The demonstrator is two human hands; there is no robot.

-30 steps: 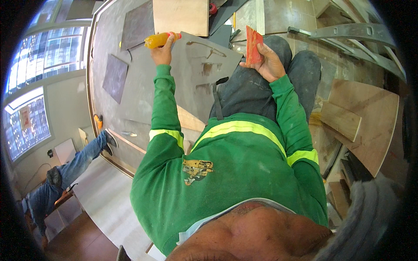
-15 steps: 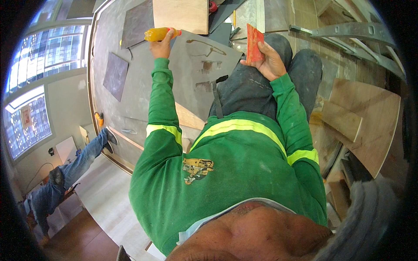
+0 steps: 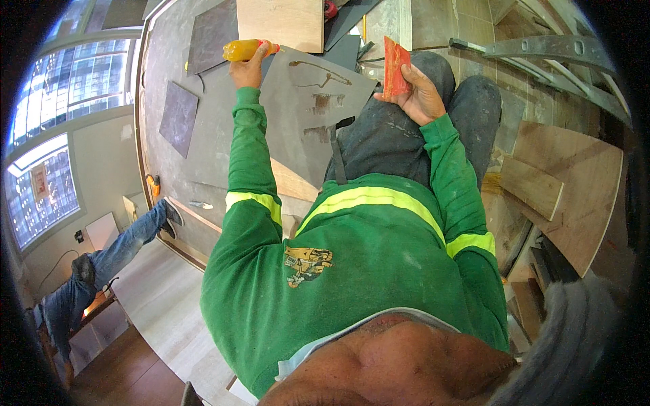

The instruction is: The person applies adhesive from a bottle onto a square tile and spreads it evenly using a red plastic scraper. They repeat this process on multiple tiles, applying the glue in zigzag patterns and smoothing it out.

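Observation:
My left hand (image 3: 249, 69) is closed around a plastic bottle of amber-yellow liquid (image 3: 240, 50), held sideways over the grey sheet (image 3: 271, 128). The bottle's red cap end points right. A looping brown trail of liquid (image 3: 325, 68) lies on the sheet, right of the bottle. Nearer to me, two brownish smeared patches (image 3: 328, 103) mark the same surface. My right hand (image 3: 421, 98) grips a flat red spreader (image 3: 395, 66), tilted upright above my thigh. Its thumb presses on the spreader's face.
A pale wooden board (image 3: 281, 24) and dark sheet pieces (image 3: 179, 118) lie around the sheet. On the right are a metal ladder (image 3: 548, 51) and wooden offcuts (image 3: 569, 183). At the far left another person in jeans (image 3: 128, 245) bends over.
My left hand and the bottle have shifted very slightly to the left and away from me. My right hand with the spreader is nearly still. The other person has moved a little.

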